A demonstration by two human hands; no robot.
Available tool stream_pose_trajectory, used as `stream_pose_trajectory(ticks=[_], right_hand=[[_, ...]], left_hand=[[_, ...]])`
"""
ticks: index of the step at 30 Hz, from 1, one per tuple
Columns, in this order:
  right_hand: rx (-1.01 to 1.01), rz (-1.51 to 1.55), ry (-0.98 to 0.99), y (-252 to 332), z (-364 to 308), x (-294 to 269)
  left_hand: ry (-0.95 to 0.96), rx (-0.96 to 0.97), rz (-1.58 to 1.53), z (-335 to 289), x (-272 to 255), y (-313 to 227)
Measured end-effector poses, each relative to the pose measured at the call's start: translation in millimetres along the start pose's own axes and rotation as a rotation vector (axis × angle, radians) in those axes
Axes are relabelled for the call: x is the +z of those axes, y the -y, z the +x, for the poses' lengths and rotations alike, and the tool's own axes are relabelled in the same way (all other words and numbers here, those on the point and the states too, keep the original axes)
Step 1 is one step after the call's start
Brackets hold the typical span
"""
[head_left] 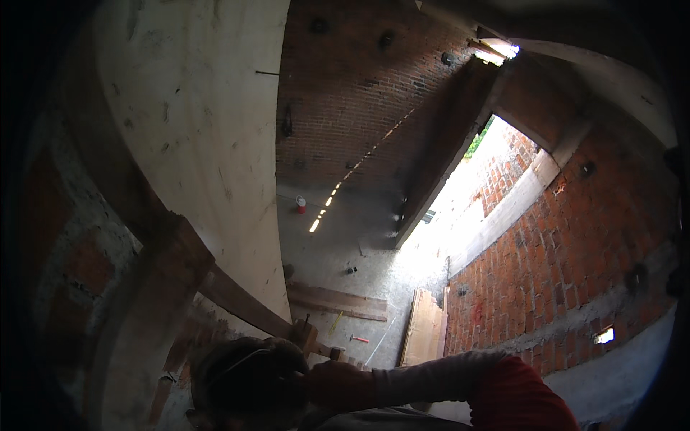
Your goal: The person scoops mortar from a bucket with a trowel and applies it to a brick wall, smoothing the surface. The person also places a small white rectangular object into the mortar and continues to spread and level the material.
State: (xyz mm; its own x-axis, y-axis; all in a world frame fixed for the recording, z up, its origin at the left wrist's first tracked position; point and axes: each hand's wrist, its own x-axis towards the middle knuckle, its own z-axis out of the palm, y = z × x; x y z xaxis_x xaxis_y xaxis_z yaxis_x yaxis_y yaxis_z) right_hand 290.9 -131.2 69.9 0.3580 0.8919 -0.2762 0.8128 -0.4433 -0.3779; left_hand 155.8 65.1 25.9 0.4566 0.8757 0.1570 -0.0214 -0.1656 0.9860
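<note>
From the lower right my right arm, in a red upper sleeve and a grey lower one, bends across to the left. My right hand (pixel 338 385) is in deep shadow at its end, and its fingers cannot be made out. Against the hand lies a dark rounded shape (pixel 244 377) with a thin light curved line, perhaps another person's head; whether the two touch is unclear. Just above the hand stands a short wooden post (pixel 305 335). A large pale wooden panel (pixel 208 144) rises on the left, braced by a timber beam (pixel 237 298). My left hand does not show.
Below, a wooden plank (pixel 341 302), a red-handled tool (pixel 360 340) and a red and white jug (pixel 301 205) are on the concrete floor (pixel 316 251). A wooden board (pixel 424 327) leans near the brick wall (pixel 560 251). Bright light enters through a doorway (pixel 460 194).
</note>
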Motion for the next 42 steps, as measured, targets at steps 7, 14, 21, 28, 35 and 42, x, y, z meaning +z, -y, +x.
stream_pose_trajectory(ticks=[7, 14, 21, 28, 35, 42], right_hand=[[0.030, 0.175, 0.105, 3.2, -14.2, 24.7], [0.205, 0.111, 0.267, -6.8, -11.9, 4.0], [-0.049, 0.135, -0.253, -8.0, -8.3, 0.3], [-0.080, 0.279, -0.283, -30.3, -6.2, 19.0], [0.025, 0.122, 0.053, -29.3, -3.3, 14.8], [-0.021, 0.145, 0.045, -23.1, 0.4, 14.5]], left_hand=[[0.214, 0.012, 0.176, 9.8, -20.3, 23.6], [0.180, 0.203, 0.413, -5.2, -32.6, 10.1], [0.132, 0.268, 0.604, -5.5, -13.1, -10.2], [0.054, 0.278, 0.412, -4.6, 3.3, -8.4], [-0.006, 0.006, 0.272, 1.8, 7.6, -22.8], [-0.005, 0.306, 0.589, -4.7, -6.4, -1.4]])
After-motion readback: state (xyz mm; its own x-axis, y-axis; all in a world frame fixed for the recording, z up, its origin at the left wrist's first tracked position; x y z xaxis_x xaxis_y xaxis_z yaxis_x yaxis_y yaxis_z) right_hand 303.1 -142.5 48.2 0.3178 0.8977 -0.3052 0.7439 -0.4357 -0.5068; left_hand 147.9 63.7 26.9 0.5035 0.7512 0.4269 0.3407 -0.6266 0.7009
